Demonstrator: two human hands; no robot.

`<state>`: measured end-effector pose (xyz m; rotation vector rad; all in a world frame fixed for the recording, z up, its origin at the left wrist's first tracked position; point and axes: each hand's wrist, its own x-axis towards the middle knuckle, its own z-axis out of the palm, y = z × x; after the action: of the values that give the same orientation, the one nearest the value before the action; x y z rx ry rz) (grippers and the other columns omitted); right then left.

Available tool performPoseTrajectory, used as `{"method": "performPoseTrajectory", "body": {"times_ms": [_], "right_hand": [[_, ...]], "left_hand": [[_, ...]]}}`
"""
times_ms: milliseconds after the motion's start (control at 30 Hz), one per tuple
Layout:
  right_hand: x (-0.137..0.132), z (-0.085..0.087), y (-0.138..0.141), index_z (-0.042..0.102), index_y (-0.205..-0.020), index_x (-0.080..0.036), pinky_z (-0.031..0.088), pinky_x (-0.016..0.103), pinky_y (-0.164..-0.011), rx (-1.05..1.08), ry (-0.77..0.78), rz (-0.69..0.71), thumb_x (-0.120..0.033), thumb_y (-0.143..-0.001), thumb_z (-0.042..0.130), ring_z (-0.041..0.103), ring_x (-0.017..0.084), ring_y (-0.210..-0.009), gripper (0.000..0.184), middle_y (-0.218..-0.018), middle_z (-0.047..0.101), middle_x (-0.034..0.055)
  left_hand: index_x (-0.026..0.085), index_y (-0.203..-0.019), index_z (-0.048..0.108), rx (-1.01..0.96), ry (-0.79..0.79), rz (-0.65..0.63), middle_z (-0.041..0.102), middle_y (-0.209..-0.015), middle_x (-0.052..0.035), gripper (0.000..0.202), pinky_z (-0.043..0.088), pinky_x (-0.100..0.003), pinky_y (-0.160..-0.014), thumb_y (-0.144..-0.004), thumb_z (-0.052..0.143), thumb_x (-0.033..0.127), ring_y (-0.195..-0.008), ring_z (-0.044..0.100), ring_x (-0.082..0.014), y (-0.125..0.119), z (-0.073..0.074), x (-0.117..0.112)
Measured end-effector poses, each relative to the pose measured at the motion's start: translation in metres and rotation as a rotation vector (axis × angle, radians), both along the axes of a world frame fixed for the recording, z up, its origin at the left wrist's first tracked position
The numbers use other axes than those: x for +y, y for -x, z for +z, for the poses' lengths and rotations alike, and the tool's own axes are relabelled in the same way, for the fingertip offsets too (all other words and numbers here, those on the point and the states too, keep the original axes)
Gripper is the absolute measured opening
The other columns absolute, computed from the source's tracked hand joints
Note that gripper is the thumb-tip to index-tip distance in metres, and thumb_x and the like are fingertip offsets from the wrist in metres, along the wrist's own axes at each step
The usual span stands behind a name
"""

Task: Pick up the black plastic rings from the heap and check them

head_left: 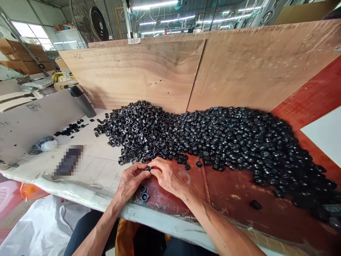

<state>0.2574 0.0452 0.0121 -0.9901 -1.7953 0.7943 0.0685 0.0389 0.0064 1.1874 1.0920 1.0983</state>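
Observation:
A small black plastic part (148, 168) is pinched between the fingertips of both hands, just above the front of the table. My left hand (134, 176) grips it from the left, thumb and forefinger closed. From the right, my right hand (163, 174) holds the same part in a pinch; fingers cover most of it. Below the hands lie a black round cap-like piece (144, 197) and a black ring (143, 188). Behind them spreads a large pile of black ring-shaped parts (138, 131), which merges on the right into a heap of black cap-like parts (226, 138).
A plywood board (138, 74) walls off the back. On the left stand a dark bottle (82, 101), a clear plastic bag (44, 144) and a blurred dark flat object (68, 160). One black piece (255, 204) lies alone at right. The table's pale front edge (170, 222) runs before me.

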Motion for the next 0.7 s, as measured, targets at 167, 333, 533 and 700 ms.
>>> {"method": "performPoseTrajectory", "body": {"times_ms": [167, 333, 533, 700], "right_hand": [[0.003, -0.003, 0.001, 0.075, -0.098, -0.021, 0.054, 0.028, -0.083, 0.035, -0.038, -0.015, -0.008, -0.091, 0.059, 0.07, 0.018, -0.09, 0.021, -0.1, 0.075, 0.005], [0.001, -0.004, 0.003, 0.072, -0.084, -0.022, 0.041, 0.025, -0.06, -0.229, 0.061, -0.127, -0.024, -0.103, 0.057, 0.061, 0.016, -0.062, 0.024, -0.07, 0.07, 0.0008], [-0.003, 0.0, 0.005, 0.071, -0.092, -0.022, 0.04, 0.026, -0.063, -0.238, 0.098, -0.155, -0.03, -0.106, 0.053, 0.066, 0.017, -0.069, 0.024, -0.078, 0.074, 0.0034], [-0.006, 0.014, -0.001, 0.067, -0.074, -0.023, 0.037, 0.026, -0.061, -0.22, 0.14, -0.172, -0.029, -0.101, 0.058, 0.06, 0.016, -0.061, 0.029, -0.065, 0.068, 0.0008]], "left_hand": [[0.019, -0.097, 0.076, -0.034, 0.002, -0.02, 0.078, -0.083, -0.0022, 0.034, 0.061, -0.029, -0.076, -0.075, 0.091, 0.041, -0.075, 0.074, -0.0166, 0.001, 0.0, 0.001], [0.022, -0.1, 0.079, 0.195, -0.302, -0.007, 0.078, -0.103, -0.0045, 0.023, 0.059, -0.033, -0.092, -0.085, 0.081, 0.04, -0.098, 0.073, -0.0214, 0.001, -0.004, 0.001], [0.023, -0.101, 0.079, 0.18, -0.231, -0.028, 0.078, -0.104, -0.0048, 0.022, 0.06, -0.035, -0.092, -0.085, 0.081, 0.039, -0.099, 0.073, -0.0223, -0.001, 0.0, 0.0], [0.022, -0.1, 0.078, 0.12, -0.156, -0.02, 0.079, -0.103, -0.0045, 0.027, 0.06, -0.035, -0.091, -0.081, 0.085, 0.04, -0.095, 0.074, -0.0216, -0.003, 0.004, -0.002]]}}
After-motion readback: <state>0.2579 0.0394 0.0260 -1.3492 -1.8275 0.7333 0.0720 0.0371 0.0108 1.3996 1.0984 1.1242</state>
